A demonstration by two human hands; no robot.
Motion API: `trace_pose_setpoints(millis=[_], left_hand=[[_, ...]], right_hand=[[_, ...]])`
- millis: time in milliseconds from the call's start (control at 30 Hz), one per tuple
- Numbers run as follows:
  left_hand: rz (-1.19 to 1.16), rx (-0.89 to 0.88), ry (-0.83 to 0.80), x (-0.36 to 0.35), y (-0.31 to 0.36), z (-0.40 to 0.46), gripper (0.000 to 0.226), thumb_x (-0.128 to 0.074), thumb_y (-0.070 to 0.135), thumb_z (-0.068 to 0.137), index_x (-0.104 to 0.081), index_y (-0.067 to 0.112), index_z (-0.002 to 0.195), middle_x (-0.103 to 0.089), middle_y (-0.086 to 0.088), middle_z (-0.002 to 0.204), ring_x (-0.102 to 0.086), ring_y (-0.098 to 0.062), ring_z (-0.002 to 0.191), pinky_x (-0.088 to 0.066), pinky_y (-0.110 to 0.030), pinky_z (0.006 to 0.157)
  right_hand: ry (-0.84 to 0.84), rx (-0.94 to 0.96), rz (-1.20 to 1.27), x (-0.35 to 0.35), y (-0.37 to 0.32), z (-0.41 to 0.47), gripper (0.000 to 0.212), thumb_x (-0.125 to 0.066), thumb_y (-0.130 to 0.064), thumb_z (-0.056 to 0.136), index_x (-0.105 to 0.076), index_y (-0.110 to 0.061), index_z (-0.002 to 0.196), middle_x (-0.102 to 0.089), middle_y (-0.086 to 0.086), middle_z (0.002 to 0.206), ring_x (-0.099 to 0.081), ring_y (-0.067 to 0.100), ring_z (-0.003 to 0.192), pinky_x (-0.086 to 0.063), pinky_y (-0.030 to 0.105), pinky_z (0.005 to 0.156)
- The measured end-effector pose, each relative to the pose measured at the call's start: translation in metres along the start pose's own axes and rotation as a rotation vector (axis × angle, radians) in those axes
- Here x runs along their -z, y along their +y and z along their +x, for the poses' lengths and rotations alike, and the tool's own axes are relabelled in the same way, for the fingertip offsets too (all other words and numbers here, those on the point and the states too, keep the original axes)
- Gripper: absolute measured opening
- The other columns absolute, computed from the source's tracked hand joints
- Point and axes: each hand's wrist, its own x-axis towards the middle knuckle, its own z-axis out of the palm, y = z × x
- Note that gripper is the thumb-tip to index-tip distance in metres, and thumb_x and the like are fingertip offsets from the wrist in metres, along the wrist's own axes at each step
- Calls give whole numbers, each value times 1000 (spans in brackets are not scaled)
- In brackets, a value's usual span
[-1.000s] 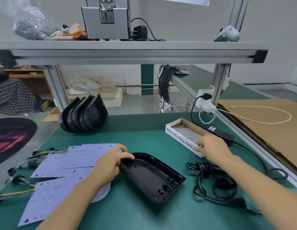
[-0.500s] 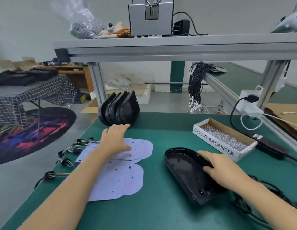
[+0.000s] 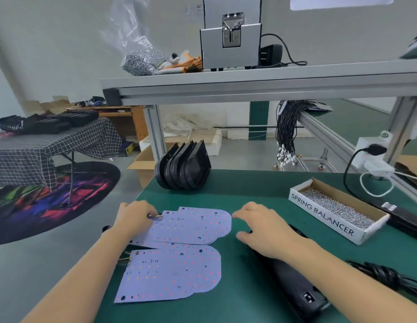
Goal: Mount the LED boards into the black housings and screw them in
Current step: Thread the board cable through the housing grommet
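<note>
- The left hand (image 3: 135, 217) rests on the wire end of the top board (image 3: 193, 226), fingers curled at the wire stubs; whether they actually pinch anything cannot be told.
- The right hand (image 3: 265, 229) hovers palm-down just beside the board's rounded end, fingers spread and relaxed, holding nothing.
- The open housing (image 3: 293, 285) lies on the tabletop (image 3: 249, 190) under the right forearm, well to the right of the boards; a second board (image 3: 172, 273) lies nearer the person, partly under the top one.
- Spare housings (image 3: 183, 169) stand nested on edge at the far side of the tabletop; the screw box (image 3: 335, 210) sits to the right.
- Risks, as I judge them:
  - The boards are thin, flat sheets lying overlapped, so lifting one by an edge could drag the one below it, or flex the board.
  - Pulling by the wires rather than the sheet might strain the joints.
  - The forearm above the housing could knock it askew, and the coiled cable (image 3: 384, 276) beside it could snag.
  - The LED dots face up, so fingers pressing there may smudge them.
- Materials: the boards are pale, matte, tongue-shaped, dotted with red and orange points and small holes. The housings are glossy black moulded shells with raised rims. The tabletop is smooth green matting. The screws are small, loose, silvery.
</note>
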Motion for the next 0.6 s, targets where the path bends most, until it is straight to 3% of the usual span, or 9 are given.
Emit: trace_pose_setpoints(millis=[67, 167, 233, 300, 367, 467, 533, 600], left_hand=[[-35, -16, 97, -4, 1, 0, 22, -51, 10, 86, -63, 22, 72, -52, 7, 71, -46, -17, 72, -27, -31, 79], [-248, -38, 273, 2, -4, -7, 26, -50, 5, 91, -62, 26, 81, -63, 7, 82, -52, -17, 83, -20, -39, 105], [-336, -133, 466, 21, -6, -18, 26, -54, 0, 90, -64, 23, 85, -64, 6, 81, -55, -18, 85, -17, -39, 105], [-337, -317, 626, 48, -2, -32, 24, -56, -1, 88, -67, 21, 88, -63, 7, 82, -55, -16, 89, -17, -38, 95], [-295, -521, 720, 77, 12, -48, 21, -54, 6, 85, -65, 23, 90, -60, 10, 83, -53, -14, 91, -19, -38, 90], [-332, -718, 877, 105, 35, -69, 25, -45, 10, 83, -57, 26, 96, -60, 12, 91, -53, -10, 92, -27, -40, 88], [-654, -723, 900, 110, 39, -78, 25, -52, 14, 85, -55, 30, 105, -57, 12, 103, -53, -7, 100, -36, -38, 92], [-1048, -646, 725, 111, 28, -78, 42, -60, 28, 85, -46, 38, 123, -53, 15, 123, -50, -7, 116, -38, -25, 100]], right_hand=[[-18, 33, -2, -2, -11, 5, 47, -50, -31, 94, -42, -29, 141, -40, -2, 140, -39, 20, 128, -31, 33, 103], [12, 98, 60, 1, -23, 9, 49, -53, -33, 93, -42, -28, 140, -40, -2, 139, -39, 20, 127, -31, 32, 103], [97, 157, 157, 10, -31, 13, 56, -56, -39, 92, -38, -25, 143, -37, -2, 145, -34, 18, 132, -29, 29, 105], [199, 232, 299, 25, -47, 19, 70, -60, -45, 89, -31, -21, 148, -30, -3, 153, -26, 14, 139, -21, 24, 110], [232, 332, 430, 44, -71, 26, 75, -65, -44, 86, -32, -15, 147, -35, -1, 152, -29, 10, 138, -20, 18, 108], [168, 387, 727, 66, -102, 31, 44, -71, -22, 86, -56, -10, 126, -64, 3, 116, -57, 8, 104, -42, 17, 89], [175, 356, 813, 80, -101, 30, 23, -67, -9, 86, -66, -5, 109, -65, 0, 80, -59, 3, 69, -44, 13, 62], [152, 305, 892, 94, -89, 24, 13, -63, -4, 88, -69, -2, 100, -58, -5, 63, -50, -2, 54, -38, 12, 55]])
